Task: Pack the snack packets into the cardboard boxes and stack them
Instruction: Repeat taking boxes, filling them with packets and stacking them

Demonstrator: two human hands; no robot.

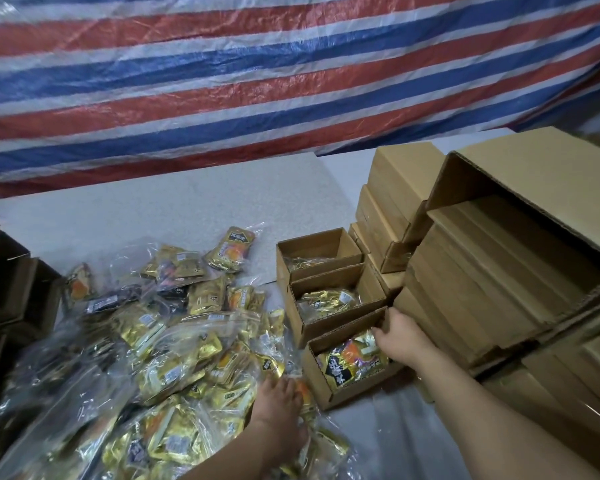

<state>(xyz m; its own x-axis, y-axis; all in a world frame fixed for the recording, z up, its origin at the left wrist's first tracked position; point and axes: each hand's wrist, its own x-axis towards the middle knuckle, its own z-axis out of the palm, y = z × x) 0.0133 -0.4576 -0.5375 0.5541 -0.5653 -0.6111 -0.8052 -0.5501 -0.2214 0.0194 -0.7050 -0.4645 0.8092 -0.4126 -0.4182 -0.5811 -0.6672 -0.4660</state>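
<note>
Packets (174,341) lie heaped at left. Three open boxes (333,299) sit in a row right of them. Closed boxes (402,188) are stacked farther right.

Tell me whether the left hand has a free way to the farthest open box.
Probably yes. The left hand rests on the packet pile, and the farthest open box stands open-topped beyond it with nothing above; only loose packets lie between.
</note>
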